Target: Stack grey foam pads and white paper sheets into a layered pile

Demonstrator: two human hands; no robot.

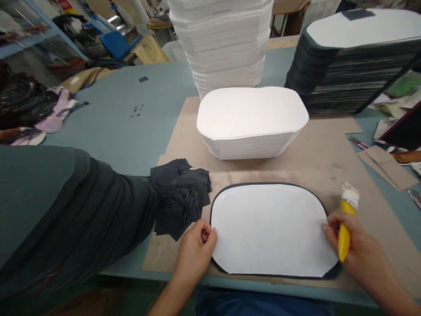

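Note:
In front of me lies a white rounded panel (269,228) on a slightly larger dark backing piece (279,184), whose edge shows around it. My left hand (199,241) pinches the left edge of these layers between thumb and fingers. At the opposite edge, my right hand (350,243) has thumb and fingertips on the white panel. A paintbrush (344,239) with a yellow handle is tucked in that same hand, its whitish bristles pointing away from me. Small dark fabric pieces (180,197) are heaped just beyond my left hand.
Cardboard (329,162) covers part of the blue-grey table (112,109). A low stack of white panels (251,114) stands behind the work, with a taller white stack (226,44) beyond. Dark-edged panels (335,74) are piled at back right. A large dark stack (82,210) rises at left.

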